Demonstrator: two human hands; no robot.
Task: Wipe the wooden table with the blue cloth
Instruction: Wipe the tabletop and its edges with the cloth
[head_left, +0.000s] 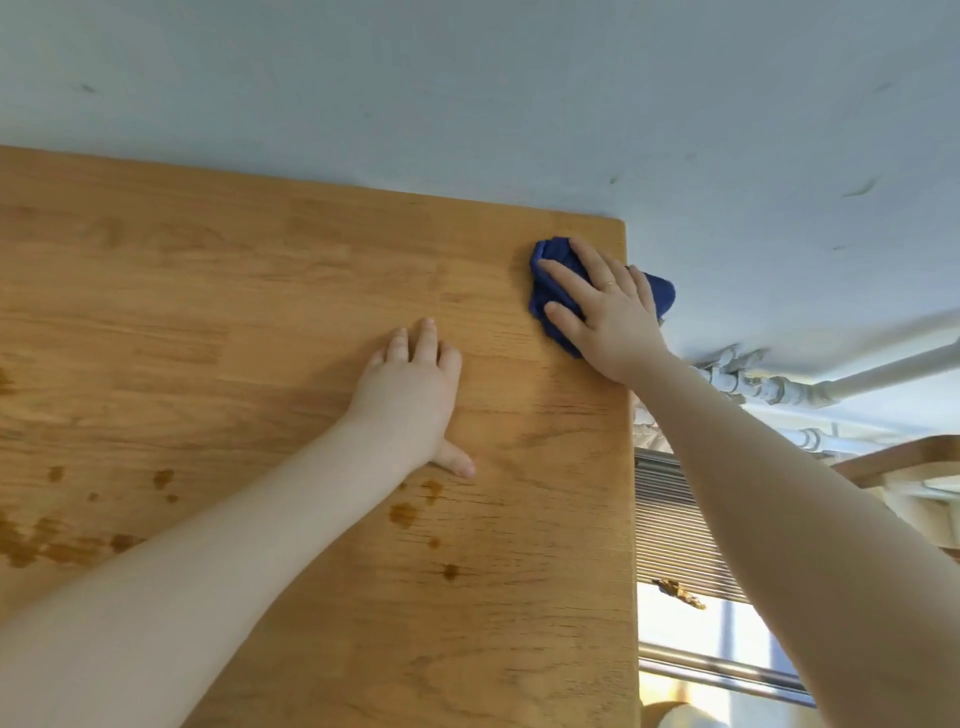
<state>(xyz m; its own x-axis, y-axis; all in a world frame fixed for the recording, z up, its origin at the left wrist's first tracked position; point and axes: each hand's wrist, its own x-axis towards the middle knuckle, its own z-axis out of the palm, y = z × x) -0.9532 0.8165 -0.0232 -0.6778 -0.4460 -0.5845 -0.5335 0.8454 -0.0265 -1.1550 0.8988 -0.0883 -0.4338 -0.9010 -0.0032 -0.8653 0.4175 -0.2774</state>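
Blue cloth (550, 280) bunched, at the wooden table (260, 312) corner, 2 o'clock. Your right hand (602, 312) presses it, fingers straight and spread. Your left hand (415, 395) rests flat, fingers together.

Just the one camera here, head-mounted and wide-angle, looking forward and steeply down onto the wooden surface (260, 312) from close above, so both forearms run up into the shot from the bottom edge. It faces the surface's far right corner, where the pale wall (467, 78) beyond it fills the top of the picture. Off the surface's right edge you see past it down to white pipes (769, 387) and slatted flooring (670, 525), with straight lines bending toward the borders.
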